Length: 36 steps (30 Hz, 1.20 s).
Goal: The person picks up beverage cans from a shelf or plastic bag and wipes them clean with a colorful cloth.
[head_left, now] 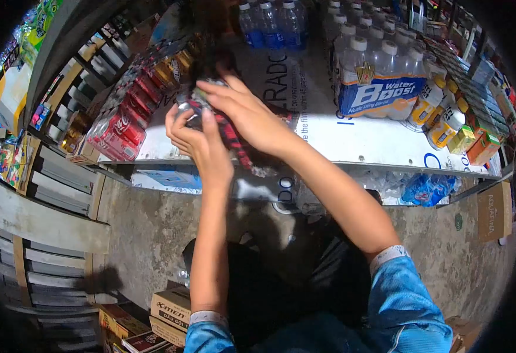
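My left hand [198,136] is curled around a shiny, silvery round thing [192,119], perhaps a can; its kind is mostly hidden by my fingers. My right hand [249,115] lies over the top of it, fingers bent and pressed against a red-and-black patterned cloth [234,144]. The cloth hangs down between my hands, over the edge of the white shelf [323,138]. To the left of my hands, rows of drink cans [131,109] stand on that shelf, with a red Coca-Cola pack [120,132] in front.
Bottles with blue labels [273,26] stand at the back of the shelf. A Water Boost pack [381,97] and orange-labelled bottles [446,126] are on the right. Below, a lower shelf holds blue-wrapped bottles [428,189]. Cardboard boxes [170,309] sit on the floor at lower left.
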Motion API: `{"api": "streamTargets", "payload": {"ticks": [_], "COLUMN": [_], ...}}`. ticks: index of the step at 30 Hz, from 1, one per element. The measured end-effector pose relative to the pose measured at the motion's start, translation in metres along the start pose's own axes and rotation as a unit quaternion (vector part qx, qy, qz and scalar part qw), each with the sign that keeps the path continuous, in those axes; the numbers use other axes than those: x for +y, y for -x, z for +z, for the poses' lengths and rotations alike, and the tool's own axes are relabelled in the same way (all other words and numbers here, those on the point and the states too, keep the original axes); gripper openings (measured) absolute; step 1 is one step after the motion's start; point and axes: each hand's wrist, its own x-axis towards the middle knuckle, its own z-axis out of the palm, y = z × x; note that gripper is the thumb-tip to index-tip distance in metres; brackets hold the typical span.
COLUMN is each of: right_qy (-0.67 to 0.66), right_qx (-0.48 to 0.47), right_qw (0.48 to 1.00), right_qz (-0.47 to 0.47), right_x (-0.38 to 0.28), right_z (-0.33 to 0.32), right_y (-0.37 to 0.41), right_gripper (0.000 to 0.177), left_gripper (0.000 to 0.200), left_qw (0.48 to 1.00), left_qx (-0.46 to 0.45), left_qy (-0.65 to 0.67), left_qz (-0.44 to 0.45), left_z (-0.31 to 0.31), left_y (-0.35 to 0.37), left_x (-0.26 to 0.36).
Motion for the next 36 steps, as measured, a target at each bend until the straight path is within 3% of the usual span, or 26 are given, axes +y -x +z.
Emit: {"api": "streamTargets", "payload": {"ticks": [1, 2, 4, 5, 6, 7, 8, 9, 10, 11, 12, 14, 15, 17, 18, 20, 21, 22, 24, 26, 30, 32, 34, 36], "right_qy": [0.028, 0.024, 0.153, -0.102, -0.349, -0.494, -0.469, -0.458, -0.349, -0.315, -0.298, -0.152, -0.154, -0.056, -0.057, 0.107, 0.163, 0.158, 0.000, -0.010, 0.073, 0.199, 0.195, 0.102], "right_qx": [-0.053, -0.048, -0.241, -0.116, 0.014, -0.020, -0.036, -0.023, -0.032, 0.059, 0.078, 0.042, 0.043, 0.031, 0.033, 0.073, 0.067, 0.066, 0.098, 0.106, 0.097, 0.063, 0.066, 0.122], "right_qw": [0.995, 0.996, 0.953, 0.974, 0.912, 0.797, 0.800, 0.820, 0.896, 0.910, 0.925, 0.978, 0.976, 0.998, 0.998, 0.987, 0.982, 0.983, 0.985, 0.984, 0.991, 0.976, 0.973, 0.973], "right_qz": [-0.076, -0.072, 0.105, 0.167, 0.215, 0.347, 0.372, 0.342, 0.272, 0.262, 0.223, 0.139, 0.146, 0.017, 0.016, -0.098, -0.067, -0.065, 0.139, 0.141, 0.050, -0.067, -0.104, -0.165], "right_x": [0.007, 0.032, 0.084, 0.074, 0.062, 0.069, 0.135, 0.065, 0.058, 0.010, 0.034, 0.000, 0.002, 0.015, 0.024, 0.038, 0.027, 0.014, -0.005, -0.009, -0.016, -0.020, -0.027, -0.022], "right_z": [-0.004, -0.003, 0.008, 0.012, 0.015, 0.016, 0.051, 0.028, 0.024, 0.018, 0.035, 0.021, 0.023, 0.026, 0.029, 0.039, 0.037, 0.034, 0.031, 0.029, 0.014, -0.007, -0.013, -0.001], "right_y": [-0.014, -0.038, -0.087, -0.087, -0.085, -0.080, -0.075, -0.042, -0.017, 0.008, 0.033, 0.056, 0.062, 0.062, 0.064, 0.072, 0.071, 0.068, 0.062, 0.065, 0.061, 0.042, 0.025, 0.008], "right_gripper": [0.046, 0.046, 0.043, 0.043, 0.042, 0.044, 0.045, 0.054, 0.061, 0.063, 0.057, 0.046, 0.046, 0.042, 0.042, 0.044, 0.037, 0.037, 0.032, 0.031, 0.031, 0.036, 0.038, 0.035], "left_gripper": [0.060, 0.060, 0.061, 0.059, 0.059, 0.060, 0.061, 0.060, 0.058, 0.057, 0.057, 0.052, 0.059, 0.066, 0.073, 0.084, 0.083, 0.083, 0.080, 0.076, 0.072, 0.073, 0.074, 0.076], "left_qw": [0.999, 1.000, 1.000, 1.000, 1.000, 1.000, 1.000, 1.000, 0.999, 0.999, 0.999, 0.999, 0.999, 1.000, 0.998, 0.993, 0.991, 0.988, 0.986, 0.987, 0.989, 0.987, 0.986, 0.986], "left_qx": [0.014, 0.008, 0.002, 0.011, 0.013, 0.006, -0.002, -0.001, 0.003, 0.012, 0.014, 0.024, 0.032, 0.012, -0.007, -0.029, -0.044, -0.058, -0.043, -0.046, -0.099, -0.127, -0.134, -0.140], "left_qy": [0.029, 0.026, 0.020, 0.006, 0.005, 0.014, 0.025, 0.027, 0.031, 0.037, 0.040, 0.020, 0.024, -0.022, -0.069, -0.110, -0.118, -0.126, -0.155, -0.153, -0.106, -0.099, -0.088, -0.076], "left_qz": [0.004, 0.005, -0.007, 0.008, 0.012, 0.002, -0.006, 0.006, 0.008, 0.018, 0.023, 0.027, 0.008, 0.004, -0.002, -0.013, -0.040, -0.065, -0.030, -0.022, -0.010, 0.025, 0.034, 0.044], "left_z": [0.000, -0.002, -0.003, -0.002, -0.002, -0.003, -0.004, -0.002, -0.001, 0.002, 0.002, 0.003, 0.005, 0.002, 0.000, -0.001, -0.003, -0.004, -0.006, -0.011, -0.043, -0.057, -0.060, -0.060], "left_y": [-0.003, -0.002, -0.006, -0.007, -0.008, -0.007, -0.008, -0.008, -0.008, -0.010, -0.007, -0.003, -0.002, -0.007, -0.009, -0.021, -0.024, -0.027, -0.025, -0.026, -0.040, -0.044, -0.048, -0.049], "left_x": [-0.004, -0.005, -0.003, -0.001, 0.000, 0.002, 0.001, -0.009, -0.011, -0.011, -0.011, -0.003, 0.002, 0.019, 0.026, 0.031, 0.036, 0.038, 0.028, 0.026, 0.003, -0.007, -0.012, -0.014]}}
